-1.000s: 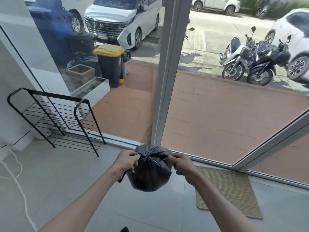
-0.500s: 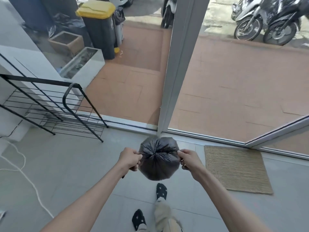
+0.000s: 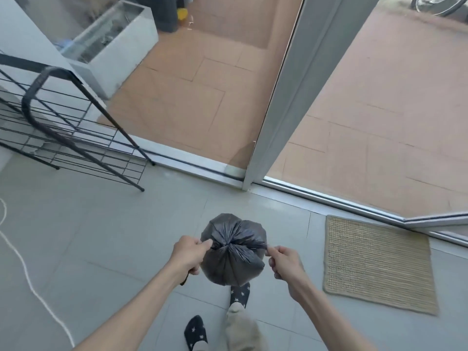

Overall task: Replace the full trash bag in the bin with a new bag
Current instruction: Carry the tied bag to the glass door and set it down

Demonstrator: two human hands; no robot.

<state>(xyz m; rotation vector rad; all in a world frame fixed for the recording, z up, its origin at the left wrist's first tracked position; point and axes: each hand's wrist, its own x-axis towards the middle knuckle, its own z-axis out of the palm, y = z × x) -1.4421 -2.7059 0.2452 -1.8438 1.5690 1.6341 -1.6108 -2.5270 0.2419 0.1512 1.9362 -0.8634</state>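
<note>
A full black trash bag (image 3: 234, 252) hangs in the air in front of me, its neck gathered into a tight pucker at the middle. My left hand (image 3: 189, 254) grips the bag's left tie end, and my right hand (image 3: 285, 262) pinches the right tie end. The two hands pull apart on either side of the knot. My feet in dark star-patterned socks (image 3: 196, 334) show on the tiled floor below the bag. No bin is in view.
A black wire shoe rack (image 3: 63, 127) stands at the left. A woven doormat (image 3: 377, 264) lies at the right by the sliding door frame (image 3: 283, 97). A white cord (image 3: 33, 287) runs along the floor at far left. Brown paving lies outside.
The camera has tilted further down toward the floor, so the street and vehicles have left the view. Both hands keep hold of the bag's tie ends, and my feet have come into sight.
</note>
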